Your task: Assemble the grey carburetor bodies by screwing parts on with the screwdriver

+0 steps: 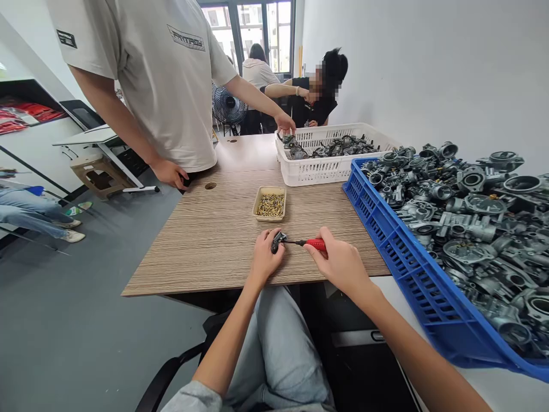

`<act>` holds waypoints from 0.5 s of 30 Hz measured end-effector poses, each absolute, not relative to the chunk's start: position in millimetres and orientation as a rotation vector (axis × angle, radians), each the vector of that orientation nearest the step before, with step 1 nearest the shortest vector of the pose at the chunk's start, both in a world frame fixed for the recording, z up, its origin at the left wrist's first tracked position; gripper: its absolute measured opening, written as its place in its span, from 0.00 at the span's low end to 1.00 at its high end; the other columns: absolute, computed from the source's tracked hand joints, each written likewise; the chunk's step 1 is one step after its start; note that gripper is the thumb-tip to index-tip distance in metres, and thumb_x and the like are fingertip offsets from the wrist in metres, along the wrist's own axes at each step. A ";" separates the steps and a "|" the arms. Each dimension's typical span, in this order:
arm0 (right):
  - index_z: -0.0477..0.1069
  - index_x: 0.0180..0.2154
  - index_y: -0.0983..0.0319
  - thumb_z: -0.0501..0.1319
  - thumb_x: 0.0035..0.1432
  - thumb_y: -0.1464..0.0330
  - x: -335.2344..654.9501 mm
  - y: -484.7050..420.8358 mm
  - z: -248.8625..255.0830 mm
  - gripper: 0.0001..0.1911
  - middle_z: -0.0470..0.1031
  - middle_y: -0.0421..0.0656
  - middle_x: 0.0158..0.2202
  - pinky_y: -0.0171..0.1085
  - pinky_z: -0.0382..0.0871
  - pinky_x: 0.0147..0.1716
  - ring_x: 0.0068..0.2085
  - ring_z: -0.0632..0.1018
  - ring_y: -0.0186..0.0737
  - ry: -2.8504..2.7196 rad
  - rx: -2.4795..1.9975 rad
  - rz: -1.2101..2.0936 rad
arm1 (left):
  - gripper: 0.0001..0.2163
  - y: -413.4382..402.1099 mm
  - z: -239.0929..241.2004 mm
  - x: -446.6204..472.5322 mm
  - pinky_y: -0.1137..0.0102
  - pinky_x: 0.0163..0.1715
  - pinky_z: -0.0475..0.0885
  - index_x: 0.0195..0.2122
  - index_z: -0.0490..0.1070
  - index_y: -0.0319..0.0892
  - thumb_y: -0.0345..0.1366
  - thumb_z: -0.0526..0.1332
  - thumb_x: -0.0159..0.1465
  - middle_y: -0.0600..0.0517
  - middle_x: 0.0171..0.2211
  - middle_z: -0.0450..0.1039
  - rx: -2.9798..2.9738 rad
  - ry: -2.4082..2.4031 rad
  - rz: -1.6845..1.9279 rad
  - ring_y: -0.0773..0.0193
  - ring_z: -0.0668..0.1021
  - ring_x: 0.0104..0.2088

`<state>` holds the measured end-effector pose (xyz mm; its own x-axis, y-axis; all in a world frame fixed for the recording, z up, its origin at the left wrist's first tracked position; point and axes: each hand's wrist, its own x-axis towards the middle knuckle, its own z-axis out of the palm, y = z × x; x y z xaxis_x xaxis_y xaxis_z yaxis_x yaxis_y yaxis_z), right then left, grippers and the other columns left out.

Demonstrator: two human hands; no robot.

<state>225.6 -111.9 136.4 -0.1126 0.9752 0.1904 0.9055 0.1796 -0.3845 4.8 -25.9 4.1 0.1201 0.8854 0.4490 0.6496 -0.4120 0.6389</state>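
Note:
My left hand [265,258] is closed around a small dark metal part, seemingly a carburetor [278,241], just above the table's near edge. A red-handled screwdriver [315,244] lies in the closed fingers of my right hand [341,260]. Its dark shaft points left, and the tip meets the part or comes very close to it; the exact contact is too small to tell. Just beyond my hands stands a small beige tray [254,213] of brass-coloured pieces [271,205], which look like jets or screws.
On the right, a blue crate [412,286] is heaped with metal carburetors [467,212]. Behind the tray, a white basket [326,171] holds more dark parts. A standing person [167,86] reaches into it from the left. Another person sits beyond the wood-grain table [193,246].

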 end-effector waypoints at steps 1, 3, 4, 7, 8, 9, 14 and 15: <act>0.66 0.47 0.57 0.58 0.77 0.55 222.9 -112.0 135.8 0.12 0.82 0.42 0.31 0.38 0.54 0.31 0.34 0.84 0.50 -2.049 -1.820 0.216 | 0.23 -26.0 4.2 4.7 0.51 0.63 0.73 0.65 0.74 0.46 0.33 0.62 0.68 0.42 0.57 0.75 2.118 1.503 1.177 0.49 0.78 0.57; 0.67 0.45 0.56 0.57 0.77 0.52 218.9 -112.0 135.8 0.15 0.82 0.43 0.29 0.38 0.53 0.30 0.33 0.84 0.51 -2.013 -1.896 0.183 | 0.23 -26.2 4.5 4.5 0.51 0.63 0.73 0.65 0.73 0.46 0.33 0.62 0.68 0.42 0.57 0.75 2.121 1.494 1.178 0.49 0.78 0.57; 0.67 0.44 0.56 0.57 0.77 0.52 217.9 -112.1 136.3 0.15 0.82 0.43 0.29 0.38 0.52 0.30 0.33 0.85 0.51 -1.997 -1.924 0.175 | 0.23 -26.2 4.6 4.4 0.51 0.63 0.73 0.65 0.73 0.47 0.33 0.62 0.68 0.43 0.57 0.75 2.121 1.492 1.179 0.49 0.78 0.57; 0.66 0.43 0.56 0.57 0.77 0.51 219.6 -111.8 139.4 0.16 0.82 0.42 0.29 0.38 0.52 0.30 0.33 0.84 0.50 -1.976 -1.942 0.206 | 0.23 -26.2 4.7 4.2 0.52 0.64 0.73 0.65 0.73 0.48 0.34 0.62 0.68 0.43 0.57 0.74 2.117 1.494 1.179 0.49 0.78 0.57; 0.66 0.44 0.56 0.57 0.77 0.52 221.8 -111.5 140.7 0.15 0.81 0.41 0.29 0.38 0.52 0.30 0.32 0.84 0.49 -1.985 -1.910 0.244 | 0.23 -26.2 4.8 4.2 0.52 0.64 0.73 0.65 0.73 0.48 0.34 0.62 0.69 0.43 0.57 0.74 2.116 1.496 1.177 0.49 0.78 0.57; 0.65 0.45 0.55 0.58 0.76 0.53 224.6 -111.1 141.8 0.13 0.81 0.40 0.29 0.37 0.54 0.31 0.32 0.83 0.48 -2.004 -1.852 0.298 | 0.23 -26.3 4.9 4.2 0.52 0.63 0.73 0.65 0.74 0.47 0.34 0.62 0.69 0.43 0.56 0.74 2.117 1.497 1.175 0.49 0.78 0.57; 0.61 0.53 0.55 0.57 0.75 0.62 240.2 -109.5 142.5 0.10 0.83 0.42 0.43 0.36 0.64 0.37 0.38 0.83 0.45 -2.123 -1.457 0.556 | 0.22 -27.1 5.8 4.5 0.52 0.64 0.73 0.65 0.73 0.47 0.34 0.62 0.69 0.43 0.56 0.75 2.115 1.497 1.171 0.49 0.78 0.57; 0.61 0.53 0.55 0.57 0.75 0.63 241.7 -109.4 141.8 0.09 0.83 0.43 0.44 0.36 0.64 0.37 0.39 0.83 0.45 -2.135 -1.436 0.550 | 0.22 -27.2 5.9 4.6 0.52 0.64 0.73 0.65 0.73 0.47 0.34 0.62 0.69 0.44 0.56 0.75 2.112 1.499 1.169 0.49 0.78 0.57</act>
<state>241.7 -109.4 141.8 -0.3148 0.9314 0.1825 0.7271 0.3602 -0.5844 4.6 -27.2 5.9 0.1249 0.8882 0.4421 0.6454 -0.4112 0.6438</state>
